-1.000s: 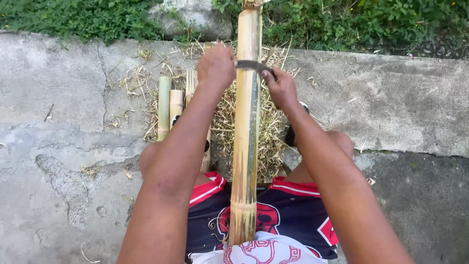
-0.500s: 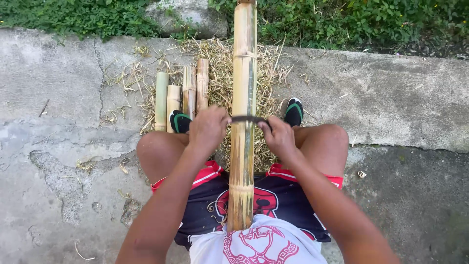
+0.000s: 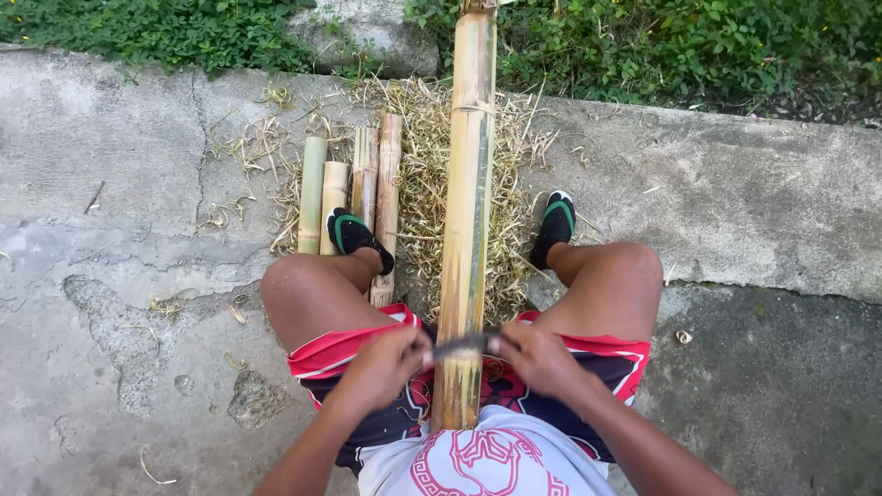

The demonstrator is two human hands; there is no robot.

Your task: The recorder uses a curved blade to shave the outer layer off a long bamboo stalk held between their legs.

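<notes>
1. Head view, hands: the left hand (image 3: 384,367) and the right hand (image 3: 537,360) each have their grip closed around one end of a dark blade (image 3: 462,345) laid crosswise on the bamboo pole (image 3: 467,230); holding both ends looks like a way to keep the edge level across the round stem.
2. Head view, pole: it runs lengthwise between the knees, its near end against the lap, its far end toward the greenery (image 3: 643,46); the legs on either side appear to steady it.
3. Head view, surroundings: shavings (image 3: 418,138) lie under the pole on the concrete ground (image 3: 119,184); four cut bamboo pieces (image 3: 354,184) lie side by side at the left foot.
4. Hidden: the pole's top is cut off by the frame; the blade's handles sit inside the fists, so their shape cannot be made out.
</notes>
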